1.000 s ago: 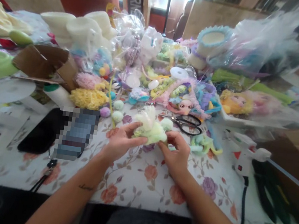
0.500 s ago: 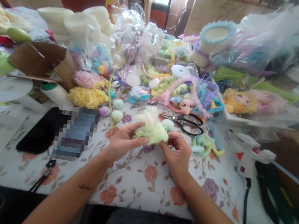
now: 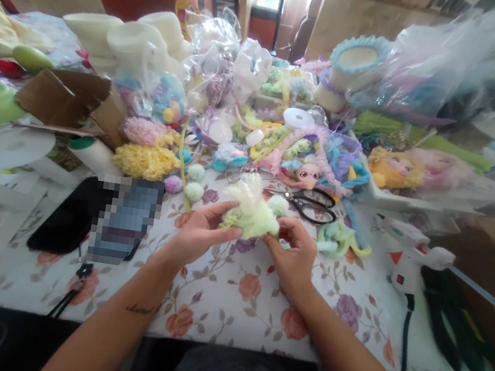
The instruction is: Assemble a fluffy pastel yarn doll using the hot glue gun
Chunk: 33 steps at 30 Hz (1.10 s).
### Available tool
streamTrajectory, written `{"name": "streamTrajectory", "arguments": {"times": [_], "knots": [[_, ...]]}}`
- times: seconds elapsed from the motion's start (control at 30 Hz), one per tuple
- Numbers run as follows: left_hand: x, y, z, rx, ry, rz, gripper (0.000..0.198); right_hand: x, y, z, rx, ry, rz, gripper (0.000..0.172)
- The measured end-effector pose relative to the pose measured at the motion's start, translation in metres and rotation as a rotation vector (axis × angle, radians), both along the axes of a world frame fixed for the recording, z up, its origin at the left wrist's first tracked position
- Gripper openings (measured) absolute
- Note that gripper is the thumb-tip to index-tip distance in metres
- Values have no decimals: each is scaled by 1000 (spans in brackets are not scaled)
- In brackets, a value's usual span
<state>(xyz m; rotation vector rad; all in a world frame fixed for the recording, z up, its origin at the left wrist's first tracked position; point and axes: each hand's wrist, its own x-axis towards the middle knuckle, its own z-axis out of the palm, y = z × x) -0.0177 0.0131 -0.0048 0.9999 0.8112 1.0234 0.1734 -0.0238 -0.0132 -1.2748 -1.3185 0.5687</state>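
A pale green and cream fluffy yarn piece (image 3: 250, 209) is held over the flowered tablecloth (image 3: 235, 295) between both hands. My left hand (image 3: 199, 234) grips its left side, thumb and fingers closed on the fluff. My right hand (image 3: 294, 253) pinches its right lower edge with the fingers curled. Black scissors (image 3: 312, 204) lie just behind my right hand. Small pompoms (image 3: 194, 182) sit to the left of the fluffy piece.
A dark phone (image 3: 98, 219) lies at the left. A white glue gun (image 3: 411, 256) with its cord rests at the right. A doll head (image 3: 309, 173), yellow yarn (image 3: 145, 161), a cardboard box (image 3: 72, 98) and plastic bags (image 3: 442, 66) crowd the back.
Both hands stay on the fluffy piece with only slight shifts of the fingers. The view has barely moved.
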Motion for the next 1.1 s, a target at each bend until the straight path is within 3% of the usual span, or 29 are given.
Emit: {"name": "streamTrajectory", "arguments": {"times": [0.3, 0.53, 0.63, 0.77, 0.87, 0.97, 1.03, 1.1], "knots": [[6, -3, 2, -18, 33, 43, 45, 1, -2, 0, -13, 6, -23, 15], [5, -7, 7, 115, 283, 24, 71, 0, 3, 0, -54, 90, -22, 20], [9, -9, 10, 202, 487, 126, 76, 0, 5, 0, -57, 91, 27, 19], [13, -9, 7, 377, 620, 287, 60, 2, 6, -2, -84, 39, 89, 20], [11, -7, 3, 517, 695, 389, 51, 2, 5, 1, -10, -43, 26, 20], [8, -6, 3, 635, 765, 466, 47, 0, 2, 6, 97, -150, -32, 8], [7, -6, 5, 642, 756, 491, 46, -2, 1, 9, 112, -190, 35, 7], [6, -6, 8, 542, 698, 489, 48, -4, -1, 10, 82, -191, 141, 12]]}}
